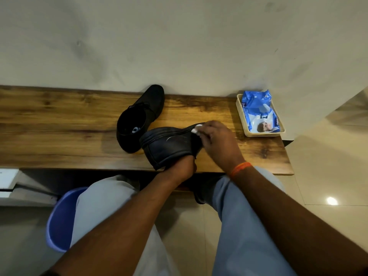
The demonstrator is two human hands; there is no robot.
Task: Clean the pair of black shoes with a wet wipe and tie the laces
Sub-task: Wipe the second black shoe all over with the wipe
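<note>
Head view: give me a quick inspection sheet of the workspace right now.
Surface: wooden bench against a pale wall.
Job's things: one black shoe held tilted, sole edge up; white wipe pressed on it; second shoe standing on the bench behind, touching it.
Clutter: blue wipes pack in a cream tray, bench's right end.
Grippers: left hand grips the held shoe; right hand pinches the wipe.
Cables: nothing seen.
Surroundings: tiled floor, blue bucket beside the left knee.

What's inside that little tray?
The tray holds a blue wet wipe packet with a face printed on it. Anything underneath the packet is hidden.
</note>
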